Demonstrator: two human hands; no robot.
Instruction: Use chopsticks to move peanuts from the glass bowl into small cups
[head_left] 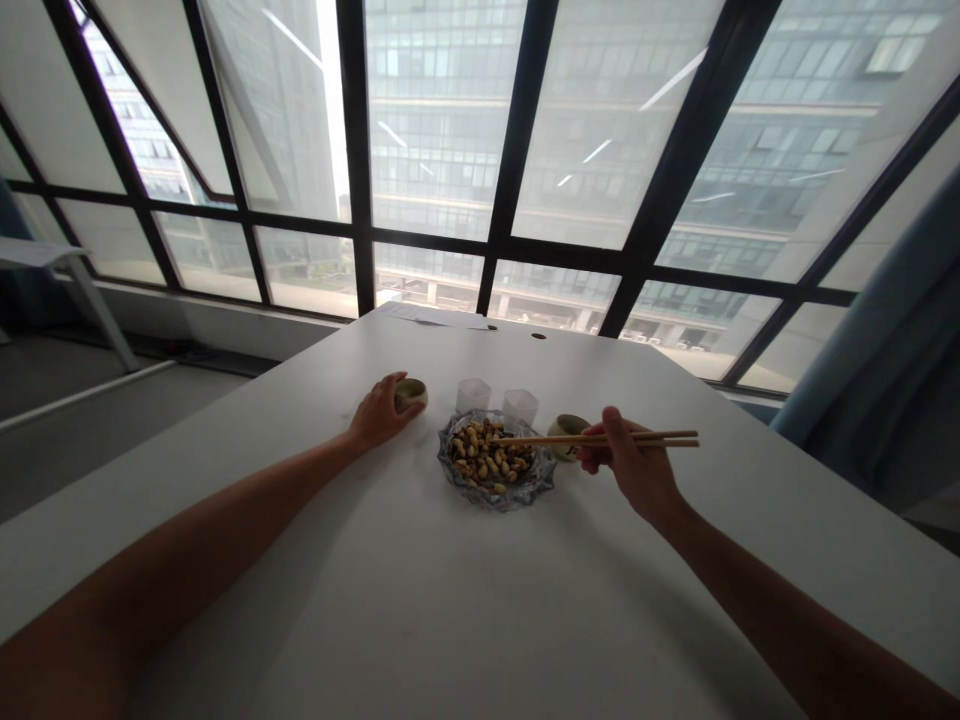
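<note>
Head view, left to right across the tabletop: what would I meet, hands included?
Left hand → small cup → glass bowl of nuts → second small cup → right hand. Left out for overlap: translucent cups, chopsticks.

In front of you spreads a plain white table (420,600), its far edge by the windows. Toward the far left corner you have white papers (435,318) lying flat; to their right, two dark round spots mark the top near the far edge. A scalloped glass bowl (546,488) stands well in from both side edges. On its far-edge side, you see two clear cups (473,394) side by side. A small greenish cup (412,392) sits toward the left edge, another cup (564,428) just beside the bowl toward the right edge.
</note>
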